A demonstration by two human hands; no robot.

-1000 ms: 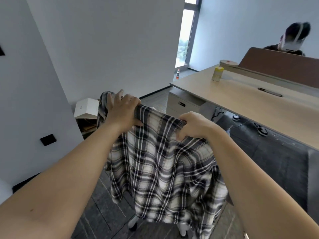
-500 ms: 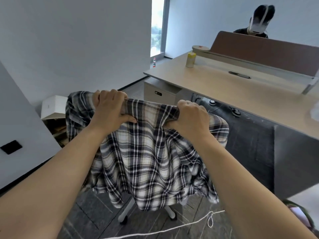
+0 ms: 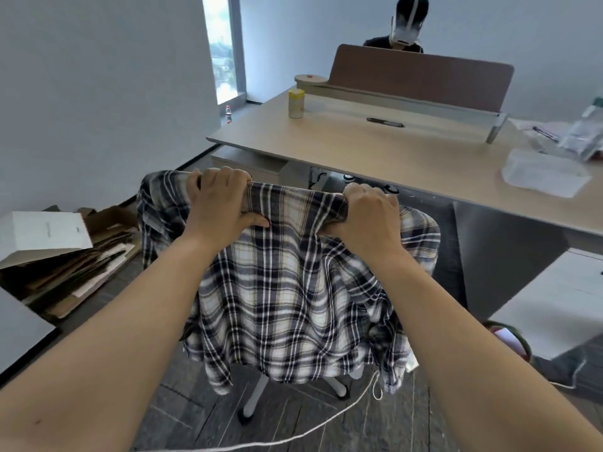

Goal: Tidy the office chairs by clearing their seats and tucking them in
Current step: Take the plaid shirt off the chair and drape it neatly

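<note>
Grey walls and dark floor tiles framed the scene, with a long pale wooden desk [image 3: 375,148] running across the far right. Near the middle stood the white-based office chair [image 3: 257,391], its backrest hidden under a black-and-white plaid shirt [image 3: 284,301] draped over it. Both hands were on the job! The left hand [image 3: 222,203] was clamped over the top edge of the backrest, fingers curled over the far side and thumb pressing the cloth on the near side; the right hand [image 3: 368,213] gripped the same edge just to the right, fist closed on bunched fabric. That two-handed hold looked made for steering: gripping through the shirt gave control of the chair and kept the garment from sliding off.

Compared with half a second before, the desk filled more of the view and the chair sat nearer its edge, so it seemed to be rolling in for the tuck; the grip itself had not changed. A white cord [image 3: 326,419] lay on the floor close to the wheels, a possible snag. A stack of flattened brown cardboard [image 3: 81,272] lay far left.
</note>
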